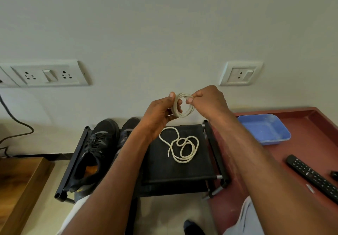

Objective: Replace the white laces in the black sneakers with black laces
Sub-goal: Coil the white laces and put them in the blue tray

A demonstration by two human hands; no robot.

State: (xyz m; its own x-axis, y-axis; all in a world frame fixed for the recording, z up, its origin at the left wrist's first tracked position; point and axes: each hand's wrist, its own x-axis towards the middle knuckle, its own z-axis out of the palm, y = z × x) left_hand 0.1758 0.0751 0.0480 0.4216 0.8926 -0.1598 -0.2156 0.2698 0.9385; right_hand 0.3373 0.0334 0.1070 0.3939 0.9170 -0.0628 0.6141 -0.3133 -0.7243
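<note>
Both hands up above the black rack point(182, 169), working one white lace point(182, 106) into a coil. My left hand point(161, 112) has its fingers curled round the coil's near side, thumb on top; my right hand point(208, 101) pinches the far side between thumb and fingers. Neither hand is loose or spare.

Second white lace point(180, 146) lies in loose loops on the rack's fabric top, right half, both tips showing at its near side. The black sneakers point(98, 148) stand on the rack's left half, side by side. The left one shows dark lacing across its tongue; the other is mostly hidden behind my left forearm, so I cannot tell its state. By that, the swap looks largely done and this is tidying.

Risks, as I judge them:
- The coil is only held by pinch. If either grip eases, the turns may spring out and drop onto the lace below, tangling the two.
- The free tips at my left palm could slip through the ring and knot it.
- The blue tray point(265, 130) sits right of the rack on the red bench point(274, 161); reaching there one-handed may shed turns.
- Lowering my left forearm could nudge the sneakers off the rack's edge.
</note>
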